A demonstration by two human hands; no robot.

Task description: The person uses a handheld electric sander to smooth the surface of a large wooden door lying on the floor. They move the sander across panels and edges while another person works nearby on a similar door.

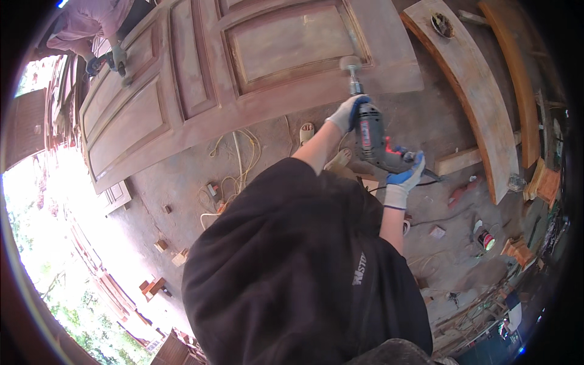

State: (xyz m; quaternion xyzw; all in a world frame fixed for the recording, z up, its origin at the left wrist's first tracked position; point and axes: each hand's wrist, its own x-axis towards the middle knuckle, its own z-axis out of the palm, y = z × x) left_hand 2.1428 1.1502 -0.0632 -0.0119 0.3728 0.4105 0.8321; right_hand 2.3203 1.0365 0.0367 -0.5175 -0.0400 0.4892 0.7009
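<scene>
I hold a grey and black power drill (372, 135) in both hands over the near edge of a large panelled wooden door (291, 52). My left hand (347, 114), in a white and blue glove, is closed round the front of the drill, just behind its chuck. Gloved the same way, my right hand (406, 175) is wrapped round the rear handle. A pale round sanding head (350, 62) in the chuck is at the moulding by the raised panel's near right corner. Whether it spins, I cannot tell.
At the far left a co-worker (91, 27) holds another power tool (104, 62) to the same door. A long curved board (471, 79) bearing a small bowl (442, 25) lies to the right. Yellowish cords (243, 155) and wood offcuts (180, 258) are scattered across the floor.
</scene>
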